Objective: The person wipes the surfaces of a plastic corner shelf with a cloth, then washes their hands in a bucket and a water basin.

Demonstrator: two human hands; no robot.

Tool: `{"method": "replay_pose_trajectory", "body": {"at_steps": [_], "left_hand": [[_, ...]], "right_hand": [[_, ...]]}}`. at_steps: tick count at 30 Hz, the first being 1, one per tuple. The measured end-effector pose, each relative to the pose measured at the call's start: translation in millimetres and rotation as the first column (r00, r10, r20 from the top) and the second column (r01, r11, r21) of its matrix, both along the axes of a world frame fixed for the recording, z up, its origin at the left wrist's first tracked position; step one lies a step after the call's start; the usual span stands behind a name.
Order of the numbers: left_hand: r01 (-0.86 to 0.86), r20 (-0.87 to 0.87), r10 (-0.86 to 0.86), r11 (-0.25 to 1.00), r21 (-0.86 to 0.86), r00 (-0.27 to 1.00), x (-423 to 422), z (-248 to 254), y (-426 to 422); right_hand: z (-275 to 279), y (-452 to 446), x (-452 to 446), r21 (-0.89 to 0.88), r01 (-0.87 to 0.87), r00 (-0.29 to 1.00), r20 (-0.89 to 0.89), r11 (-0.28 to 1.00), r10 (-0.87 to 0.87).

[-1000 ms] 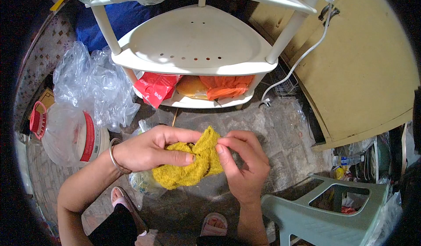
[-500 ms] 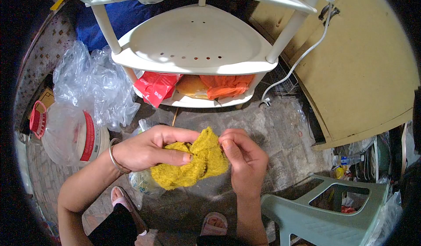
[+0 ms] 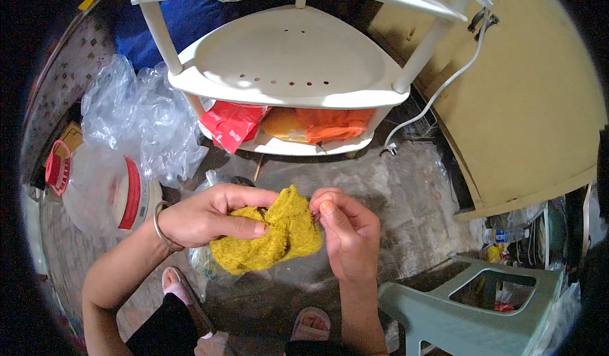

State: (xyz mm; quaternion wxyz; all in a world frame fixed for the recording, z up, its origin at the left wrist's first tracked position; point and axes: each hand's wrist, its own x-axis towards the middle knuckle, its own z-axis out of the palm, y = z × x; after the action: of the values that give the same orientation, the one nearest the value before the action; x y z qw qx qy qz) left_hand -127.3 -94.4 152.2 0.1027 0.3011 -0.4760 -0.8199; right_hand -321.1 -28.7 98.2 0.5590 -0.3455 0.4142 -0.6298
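A fuzzy yellow cloth (image 3: 288,232), bunched and folded, hangs above the floor between my hands. My left hand (image 3: 206,216) is closed on its left side, thumb across the front and index finger along the top; a bangle circles that wrist. On the cloth's right side, my right hand (image 3: 349,229) is closed in a pinch, thumb against index finger, close to the cloth's edge. Whatever lies between those fingertips is too small to make out.
A white tiered rack (image 3: 288,58) stands ahead, with a red packet (image 3: 231,124) and an orange bag (image 3: 336,124) on its lower shelf. Clear plastic bags (image 3: 143,121) and a large plastic jug (image 3: 95,188) sit left. A grey-green stool (image 3: 482,302) and a yellowish cabinet (image 3: 520,102) are right.
Both hands and the cloth have shifted slightly left in view, while the rack and background appear slightly further right. The left hand's hold and the right hand's pinch look the same.
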Motion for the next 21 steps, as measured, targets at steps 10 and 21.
{"method": "replay_pose_trajectory", "body": {"at_steps": [10, 21], "left_hand": [[-0.039, 0.141, 0.037, 0.999, 0.012, 0.989, 49, 19, 15], [-0.839, 0.405, 0.782, 0.541, -0.061, 0.475, 89, 137, 135]], "right_hand": [[-1, -12, 17, -0.148, -0.155, 0.957, 0.221, 0.977, 0.186], [23, -39, 39, -0.186, -0.333, 0.892, 0.257, 0.924, 0.373]]}}
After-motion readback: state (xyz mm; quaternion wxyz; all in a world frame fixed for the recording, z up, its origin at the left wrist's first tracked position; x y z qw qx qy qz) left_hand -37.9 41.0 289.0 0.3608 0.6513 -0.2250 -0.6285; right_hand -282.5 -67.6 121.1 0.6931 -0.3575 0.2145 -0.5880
